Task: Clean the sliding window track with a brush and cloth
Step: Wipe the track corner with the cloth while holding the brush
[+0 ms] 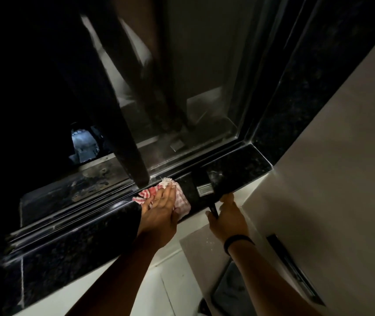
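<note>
While the right hand (228,216) wraps its grip around the dark handle of the paintbrush (205,190), the left hand (159,209) lies flat and open, pressing the red and white checked cloth (183,205) down with its palm. The fingers of the left hand are spread out straight and do not pinch the cloth.

Both hands sit at the near edge of the black stone sill (232,169). From the right grip, the brush points up and away, a little to the left. Its shiny metal band comes first, then the dark bristles, which rest on the sill. The long way of the brush goes across the sill toward the window.

Just past the left hand's fingertips lies the window track (72,215). Its thin rails run long and straight from far left to right, crossing in front of both hands. The cloth's ragged tip touches the near rail, so I think the left hand is nearer to the track. The brush bristles stop a bit short of it.

Farther off, beyond the track, a dusty ledge (86,185) shows pale dirty spots. Then comes the dark sliding window frame (134,160) and glass.

I can see no words or labels anywhere.
</note>
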